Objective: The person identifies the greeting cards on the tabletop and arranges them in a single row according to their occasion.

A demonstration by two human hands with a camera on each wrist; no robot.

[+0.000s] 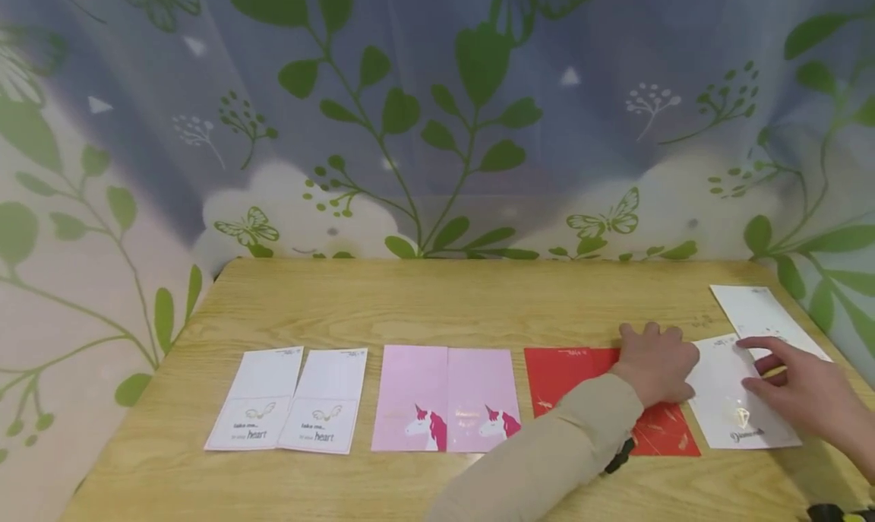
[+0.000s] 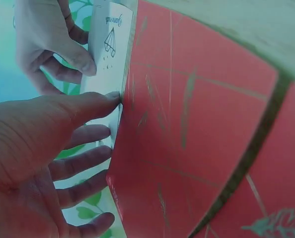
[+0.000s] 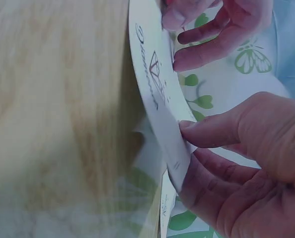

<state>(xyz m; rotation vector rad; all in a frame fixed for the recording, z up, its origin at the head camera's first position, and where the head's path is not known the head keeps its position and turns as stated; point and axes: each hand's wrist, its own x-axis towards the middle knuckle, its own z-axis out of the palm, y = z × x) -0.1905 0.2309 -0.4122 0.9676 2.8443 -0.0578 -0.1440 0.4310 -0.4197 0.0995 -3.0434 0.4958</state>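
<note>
A white card (image 1: 726, 400) with a small gem drawing and lettering is at the right of the wooden table. My right hand (image 1: 803, 389) pinches its right edge between thumb and fingers; in the right wrist view the card (image 3: 160, 89) is bent and partly raised there. At the card's left edge is my left hand (image 1: 659, 362), its thumb touching the edge and its fingers loosely extended and spread in the left wrist view. Red cards (image 1: 659, 431) with gold line patterns lie under and beside the left hand, partly hidden by the sleeve.
Further left lie two pink unicorn cards (image 1: 413, 385) side by side. Beyond them are two white cards (image 1: 256, 400) printed with wings. Another white card (image 1: 769, 317) lies at the back right, near the table (image 1: 437, 294) edge. A leaf-patterned curtain (image 1: 437, 127) hangs behind.
</note>
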